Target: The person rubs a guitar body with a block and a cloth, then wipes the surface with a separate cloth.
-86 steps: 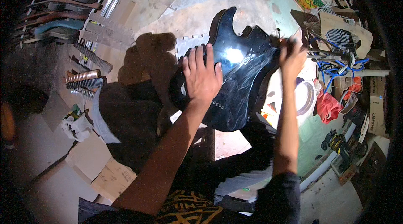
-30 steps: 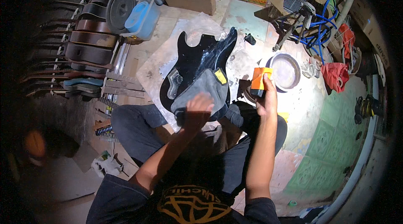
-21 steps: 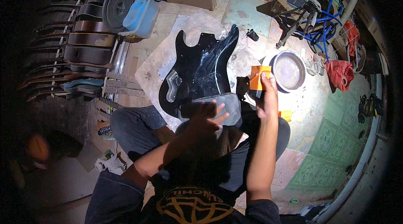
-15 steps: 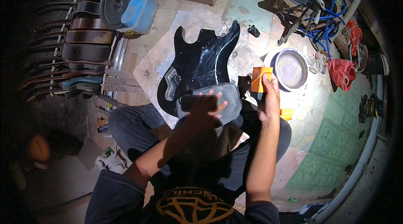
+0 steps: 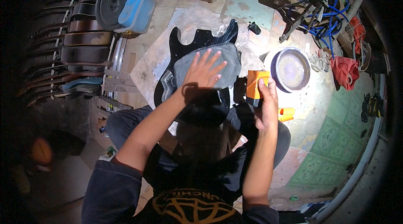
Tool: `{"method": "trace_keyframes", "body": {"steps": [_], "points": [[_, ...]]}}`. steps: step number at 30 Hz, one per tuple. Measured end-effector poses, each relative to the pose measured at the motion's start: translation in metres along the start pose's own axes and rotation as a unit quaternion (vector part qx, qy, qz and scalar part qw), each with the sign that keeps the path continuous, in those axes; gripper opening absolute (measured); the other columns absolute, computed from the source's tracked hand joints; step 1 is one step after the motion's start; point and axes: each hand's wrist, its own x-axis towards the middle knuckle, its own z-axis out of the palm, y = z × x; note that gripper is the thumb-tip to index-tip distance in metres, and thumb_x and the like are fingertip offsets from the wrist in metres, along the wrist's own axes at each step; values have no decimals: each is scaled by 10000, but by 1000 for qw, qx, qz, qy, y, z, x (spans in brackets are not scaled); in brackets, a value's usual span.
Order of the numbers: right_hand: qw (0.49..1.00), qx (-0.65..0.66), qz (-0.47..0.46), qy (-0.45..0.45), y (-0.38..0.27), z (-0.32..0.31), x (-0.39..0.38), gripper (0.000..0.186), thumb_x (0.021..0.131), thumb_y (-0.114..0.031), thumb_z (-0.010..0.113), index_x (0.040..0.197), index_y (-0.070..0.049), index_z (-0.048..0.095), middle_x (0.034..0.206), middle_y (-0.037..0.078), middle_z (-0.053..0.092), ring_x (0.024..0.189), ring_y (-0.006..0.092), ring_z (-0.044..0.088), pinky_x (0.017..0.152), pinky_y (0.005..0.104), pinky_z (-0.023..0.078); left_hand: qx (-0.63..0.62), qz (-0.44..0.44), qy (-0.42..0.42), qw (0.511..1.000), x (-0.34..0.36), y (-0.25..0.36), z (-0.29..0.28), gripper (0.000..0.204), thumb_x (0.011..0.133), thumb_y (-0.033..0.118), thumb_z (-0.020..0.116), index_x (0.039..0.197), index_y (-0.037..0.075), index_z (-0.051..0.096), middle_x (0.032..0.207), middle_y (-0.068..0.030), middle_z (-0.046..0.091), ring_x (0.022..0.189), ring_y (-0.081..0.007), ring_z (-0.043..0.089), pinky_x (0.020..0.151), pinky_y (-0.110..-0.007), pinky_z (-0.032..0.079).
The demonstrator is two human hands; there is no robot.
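Note:
A glossy black electric guitar body lies in front of me, its horns pointing away. Across its middle is a grey cloth, and my left hand rests flat on top of it with fingers spread. Much of the body's upper face is hidden under the cloth. Off the body's right side, my right hand grips a folded piece of orange sandpaper with a dark block at its lower edge. Another orange folded piece lies on the floor just right of that hand.
A round basin stands to the right, with a small black object beyond the body. Guitar bodies are racked at the left near a clear plastic tub. Blue hose and a red cloth lie at the far right.
My left hand has slid the grey cloth away from me, from the near end of the guitar body to its middle. My right hand has shifted slightly nearer with the sandpaper.

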Motion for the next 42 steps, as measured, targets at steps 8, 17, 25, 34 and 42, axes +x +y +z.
{"method": "trace_keyframes", "body": {"steps": [8,17,25,34,42], "points": [[1000,11,4,6,1,0,-3,392,995,-184,585,1369,-98,505,1210,57,615,1080,161,600,915,315,500,28,15,29,999,60,-16,11,544,938,299,577,1470,244,475,1581,-134,326,1435,-425,300,1136,-628,266],[999,35,17,1,1,2,-4,422,972,-177,640,1347,-41,503,1226,73,603,1101,144,571,990,302,439,23,38,70,997,116,-27,29,578,912,281,611,1471,240,470,1568,-183,330,1297,-423,470,1058,-528,408],[1000,11,18,-2,5,7,-4,500,964,-165,658,1407,-39,462,1273,84,575,1129,148,554,994,300,440,-60,-47,22,997,148,-29,33,550,860,318,633,1405,311,557,1555,-175,336,1148,-392,588,964,-486,508],[999,24,38,-6,-2,15,-9,526,946,-147,667,1410,-31,449,1278,93,567,1118,152,556,983,291,437,-89,-59,59,993,185,-48,53,319,920,342,575,1187,185,649,1327,-214,507,1040,-469,596,952,-519,485],[998,44,46,-1,-1,15,-10,563,921,-171,691,1410,-29,449,1218,84,597,1062,146,580,960,273,443,-178,-35,62,981,210,-68,63,326,971,349,508,1103,98,668,970,-233,623,954,-440,603,854,-512,479]]}}
